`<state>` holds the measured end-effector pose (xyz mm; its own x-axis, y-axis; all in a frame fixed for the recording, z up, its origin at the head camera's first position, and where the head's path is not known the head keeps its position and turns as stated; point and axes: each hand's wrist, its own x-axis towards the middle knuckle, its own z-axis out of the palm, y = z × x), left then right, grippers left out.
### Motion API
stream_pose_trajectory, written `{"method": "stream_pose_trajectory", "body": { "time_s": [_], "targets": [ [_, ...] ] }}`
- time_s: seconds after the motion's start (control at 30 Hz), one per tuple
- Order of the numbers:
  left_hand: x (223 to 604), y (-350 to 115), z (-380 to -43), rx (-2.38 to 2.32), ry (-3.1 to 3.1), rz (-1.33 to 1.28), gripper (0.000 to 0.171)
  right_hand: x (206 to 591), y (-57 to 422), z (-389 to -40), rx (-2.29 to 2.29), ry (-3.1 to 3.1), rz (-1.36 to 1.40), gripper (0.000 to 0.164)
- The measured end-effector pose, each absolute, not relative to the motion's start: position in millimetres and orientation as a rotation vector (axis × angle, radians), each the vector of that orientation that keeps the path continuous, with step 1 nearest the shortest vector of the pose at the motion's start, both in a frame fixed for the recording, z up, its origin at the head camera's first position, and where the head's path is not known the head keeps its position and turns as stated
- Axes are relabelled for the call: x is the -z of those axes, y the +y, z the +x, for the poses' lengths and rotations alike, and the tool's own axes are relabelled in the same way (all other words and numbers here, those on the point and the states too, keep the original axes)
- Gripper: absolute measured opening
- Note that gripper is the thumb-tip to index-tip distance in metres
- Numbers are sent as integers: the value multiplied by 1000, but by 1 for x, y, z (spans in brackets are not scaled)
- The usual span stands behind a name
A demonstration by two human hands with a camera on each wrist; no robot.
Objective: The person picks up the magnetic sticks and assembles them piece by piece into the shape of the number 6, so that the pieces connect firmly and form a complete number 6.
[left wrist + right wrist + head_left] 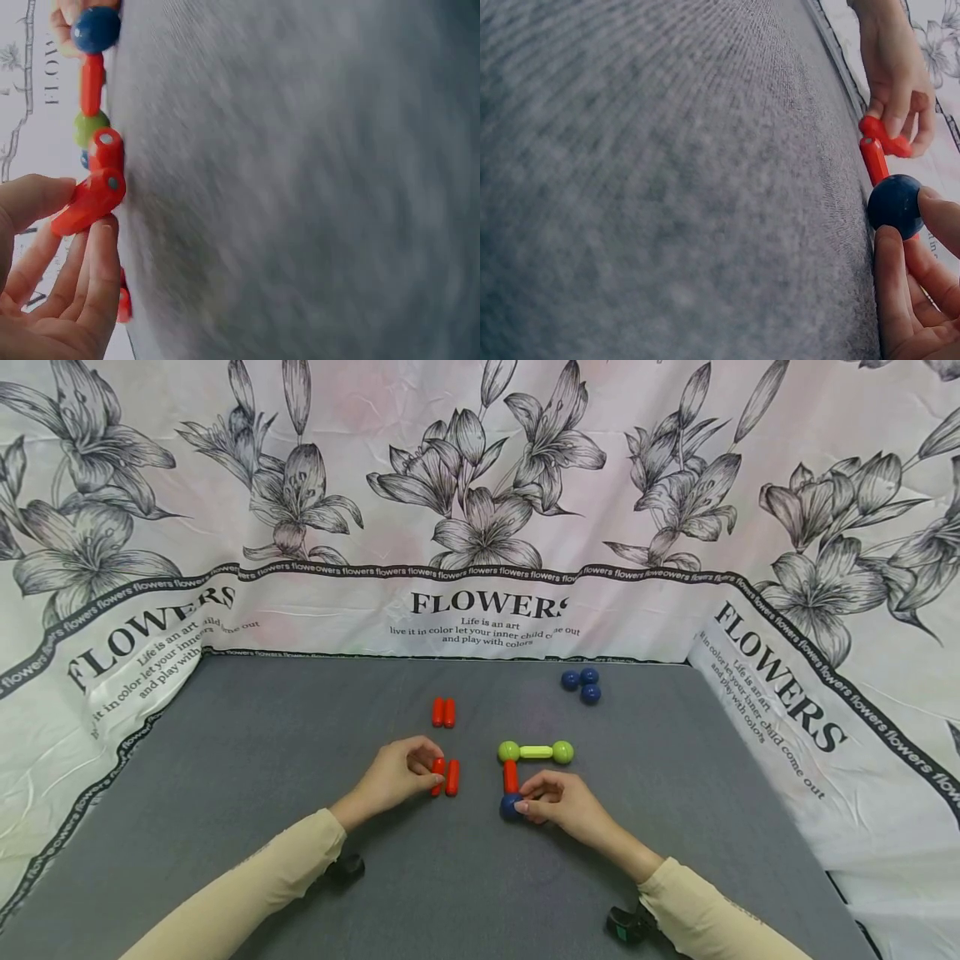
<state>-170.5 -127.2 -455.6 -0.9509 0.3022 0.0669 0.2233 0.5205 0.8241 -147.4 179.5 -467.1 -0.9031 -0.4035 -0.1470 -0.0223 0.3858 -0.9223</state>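
My left hand (396, 772) pinches a red rod (438, 767) between thumb and fingers. In the left wrist view this rod (88, 202) is tilted, with a small pale tip at one end. Right beside it lies a second red rod (452, 778). My right hand (568, 803) holds a dark blue ball (510, 807) between thumb and fingertips, seen close up in the right wrist view. From that ball another red rod (511, 777) runs up to a green ball (508, 752). A green bar (536, 752) links this one to a second green ball (562, 752).
Two more red rods (443, 712) lie side by side farther back. Three blue balls (589, 693) sit clustered near the rear edge of the grey table (300, 727). A flower-printed cloth (322, 602) encloses the back and sides.
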Motion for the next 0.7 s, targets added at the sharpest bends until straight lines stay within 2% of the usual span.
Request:
{"method": "stream_pose_trajectory", "body": {
  "time_s": [0.37, 0.7],
  "targets": [
    [452, -94, -140, -1593, 2411, 412, 28, 470, 178, -148, 1525, 2312, -370, 31],
    [456, -63, -120, -1495, 2326, 440, 23, 471, 178, -150, 1516, 2315, -364, 32]
  ]
}}
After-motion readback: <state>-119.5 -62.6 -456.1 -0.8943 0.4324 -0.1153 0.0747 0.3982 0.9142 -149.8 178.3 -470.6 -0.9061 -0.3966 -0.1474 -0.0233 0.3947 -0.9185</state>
